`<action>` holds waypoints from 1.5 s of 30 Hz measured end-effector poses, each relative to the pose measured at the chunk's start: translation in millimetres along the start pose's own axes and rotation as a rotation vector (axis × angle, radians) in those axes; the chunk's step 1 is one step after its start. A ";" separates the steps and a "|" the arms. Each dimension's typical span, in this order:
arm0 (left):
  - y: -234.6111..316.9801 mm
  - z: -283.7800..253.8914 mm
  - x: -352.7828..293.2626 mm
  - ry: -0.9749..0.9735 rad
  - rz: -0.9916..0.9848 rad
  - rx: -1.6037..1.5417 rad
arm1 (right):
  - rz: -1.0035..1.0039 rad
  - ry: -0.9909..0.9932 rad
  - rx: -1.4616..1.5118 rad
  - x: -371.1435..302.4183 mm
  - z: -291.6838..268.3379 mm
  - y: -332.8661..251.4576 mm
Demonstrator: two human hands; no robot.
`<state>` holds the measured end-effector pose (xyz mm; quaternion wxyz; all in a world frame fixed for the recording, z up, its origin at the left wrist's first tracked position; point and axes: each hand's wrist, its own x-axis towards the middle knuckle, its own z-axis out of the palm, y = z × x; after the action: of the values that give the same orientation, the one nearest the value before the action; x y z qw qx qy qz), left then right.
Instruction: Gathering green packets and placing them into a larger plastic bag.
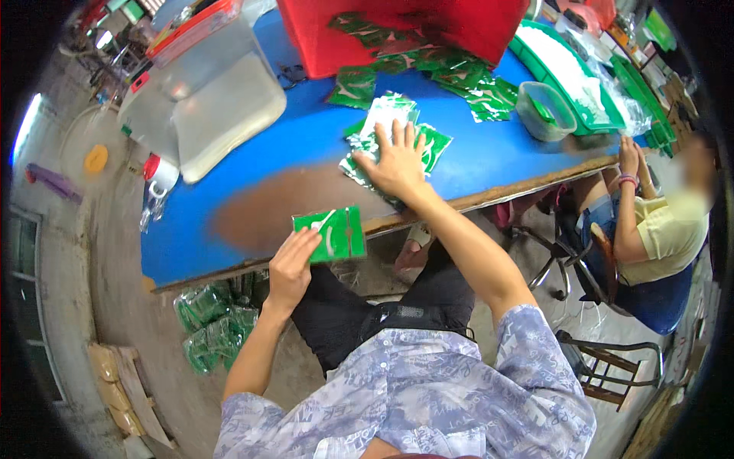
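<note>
My left hand (293,260) is closed on the edge of a flat green packet (344,233), at the front edge of the blue table (199,210). A slim white shape shows across the packet's face; whether it is printed or lies on top I cannot tell. Farther in and to the right, my right hand (397,164) rests with fingers spread on a loose pile of green and white packets (436,145). The packets under that palm are hidden.
A large red bin (413,23) lies beyond the pile, with more green packets (466,76) spilling from it. Clear plastic boxes (229,107) stand at left. A small clear tub (547,111) and a green tray (612,115) of white pieces are at right, near a seated person (657,222).
</note>
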<state>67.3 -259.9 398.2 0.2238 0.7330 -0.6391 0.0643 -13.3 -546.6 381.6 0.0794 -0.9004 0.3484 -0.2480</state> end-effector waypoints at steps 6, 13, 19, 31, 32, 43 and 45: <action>44.6 -3.7 -2.5 0.663 -0.946 -1.523 | -0.118 0.068 0.596 -21.4 -69.6 22.9; 75.5 37.9 3.4 0.420 -1.111 -1.902 | -0.586 -0.303 0.176 -97.5 -70.1 -3.6; 79.8 40.7 10.4 0.423 -1.192 -1.796 | -0.407 0.017 0.410 -28.0 -51.7 -9.9; 66.2 27.8 -3.1 0.208 -1.017 -1.770 | -0.158 0.429 0.678 1.2 -82.8 0.5; 63.3 26.5 -3.1 0.223 -1.038 -1.775 | -0.161 0.406 0.682 -12.8 -88.9 -7.8; 65.5 29.4 -3.5 0.551 -1.053 -1.526 | -0.081 0.193 0.456 -33.6 -76.7 -28.1; 66.0 30.8 -5.9 0.731 -0.964 -1.174 | 0.411 -0.087 0.299 -14.1 -81.9 -18.7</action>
<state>-3.4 -272.6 384.8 0.7645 0.6232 -0.0732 -0.1477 -52.3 -520.8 452.8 0.2753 -0.7986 0.4800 -0.2366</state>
